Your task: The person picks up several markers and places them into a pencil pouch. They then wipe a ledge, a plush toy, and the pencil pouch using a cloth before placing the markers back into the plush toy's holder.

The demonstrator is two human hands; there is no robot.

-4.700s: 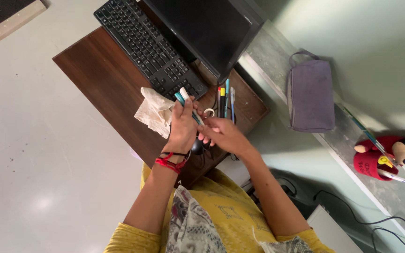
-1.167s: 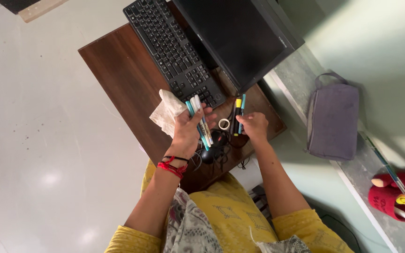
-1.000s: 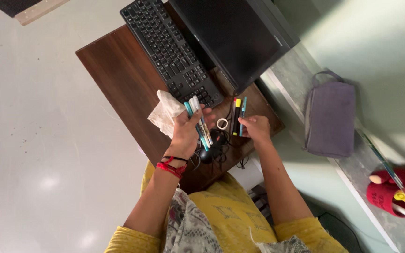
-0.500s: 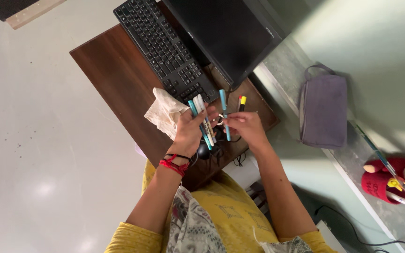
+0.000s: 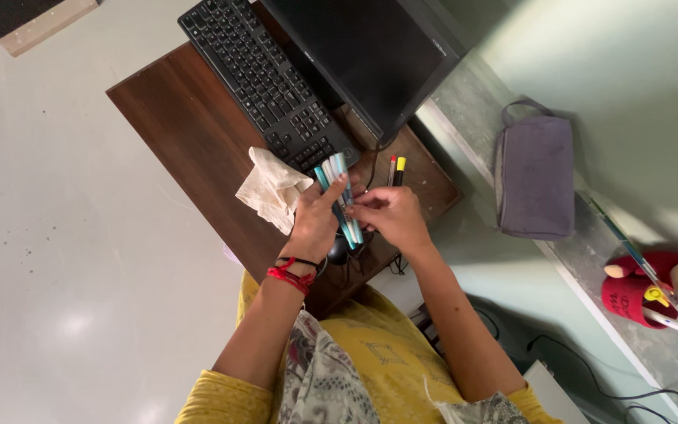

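Pens bundled in my left hand

Left hand [image 5: 313, 226] closed around a bunch of teal and white pens [image 5: 339, 192], with a crumpled beige cloth [image 5: 270, 188] tucked against its back. Right hand [image 5: 392, 220] pinches the bundle's lower end, fingertips touching the left. Both over the brown table [image 5: 190, 133]. Just beyond: two markers [image 5: 396, 169] lying flat, black keyboard [image 5: 264, 78], dark monitor [image 5: 362, 51]. Grey pouch [image 5: 535, 177] well apart on the ledge.

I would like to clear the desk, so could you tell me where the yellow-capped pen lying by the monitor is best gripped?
Probably by the yellow cap end of the yellow-capped pen, coming from above. That end shows free on the desk, while its lower length is hidden behind the right hand.
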